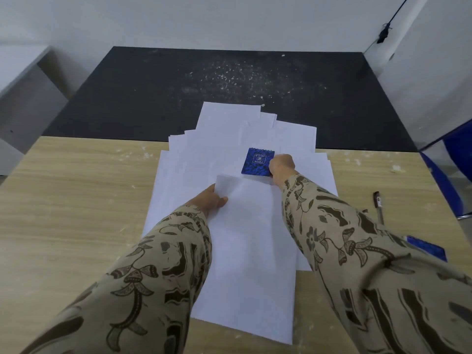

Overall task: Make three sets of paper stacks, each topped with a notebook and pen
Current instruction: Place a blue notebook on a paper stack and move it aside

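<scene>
A loose spread of white paper sheets [194, 164] covers the middle of the table. My left hand [210, 199] pinches the far left corner of a nearer sheet [250, 251], thumb on top. On the spread lies a small blue spiral notebook [256, 162]; my right hand [281, 166] grips its right edge. A black pen [378, 206] lies on the wood at the right. A second blue notebook [429, 247] shows partly behind my right sleeve.
The wooden table [76, 200] meets a black, speckled surface [204, 80] at the back. A grey shelf [23, 93] stands at the far left. A blue chair part [449, 175] sits at the right edge.
</scene>
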